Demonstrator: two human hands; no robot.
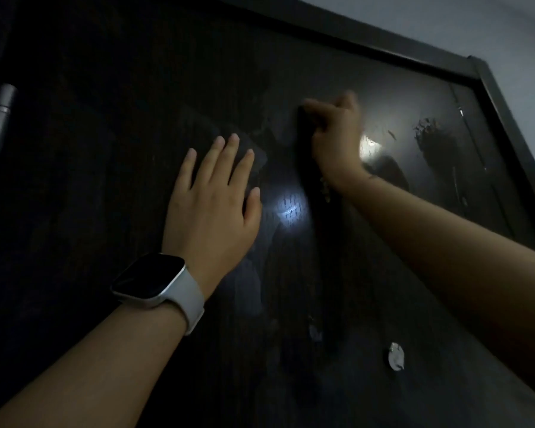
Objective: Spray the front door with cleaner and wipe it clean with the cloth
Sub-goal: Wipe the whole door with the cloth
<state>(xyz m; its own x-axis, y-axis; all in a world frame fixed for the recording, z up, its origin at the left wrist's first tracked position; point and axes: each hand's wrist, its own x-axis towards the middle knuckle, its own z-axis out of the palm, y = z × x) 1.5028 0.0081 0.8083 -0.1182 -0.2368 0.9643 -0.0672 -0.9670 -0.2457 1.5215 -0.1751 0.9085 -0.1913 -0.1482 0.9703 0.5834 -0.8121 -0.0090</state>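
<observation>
- Head view, and it's dim: your left hand (212,199) lies flat on the door (105,211), fingers straight and spread, palm pressed to the panel, gripping nothing.
- Your right hand (334,134) is up higher and to the right, fingers curled round the cloth (309,168), bunching it against the door.
- That cloth is dark, almost the door's own colour; it hangs in a long soft strip, long axis running up and down, trailing below your fist past the wrist.
- The door is glossy and dark, with a faint vertical grain; two bright glares sit on it, one between your hands, one just right of the right hand.
- Smeary, wet-looking streaks show around and below the cloth, and a blotchy patch (430,134) lies further right, near the frame (507,118).
- So the unwiped mess lies right of your fingers; the right hand is the nearer one, and I'd judge a sweep rightward comes next.
- No spray bottle in sight; I'd say spraying is done and wiping is under way.
- A pale scrap (396,356) sticks to the door low down, well below the cloth.
- A metal hinge (0,118) shows at far left; a watch (150,281) with a white band sits on your left wrist.
</observation>
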